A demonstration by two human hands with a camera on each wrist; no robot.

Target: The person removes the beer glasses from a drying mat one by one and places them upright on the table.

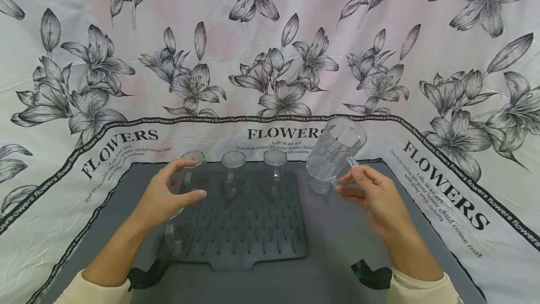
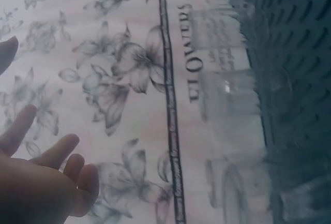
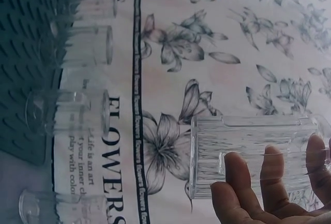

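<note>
My right hand (image 1: 371, 191) grips the handle of a clear ribbed mug (image 1: 337, 147), raised and tilted over the table. In the right wrist view the fingers curl at the handle of this mug (image 3: 248, 157). Just below it in the head view, another clear mug (image 1: 319, 186) stands right of a dark drying mat (image 1: 270, 243), partly hidden. My left hand (image 1: 162, 196) is over the mat's left side, thumb and fingers spread, holding nothing. It is nearest to a clear mug (image 1: 196, 179) at the back left and overlaps one (image 1: 180, 238) at the front left.
Two more clear mugs, one in the middle (image 1: 233, 172) and one to its right (image 1: 275, 172), stand along the mat's back edge. A grey tabletop (image 1: 329, 247) surrounds the mat. Behind and at both sides hangs a flower-printed cloth (image 1: 219, 83).
</note>
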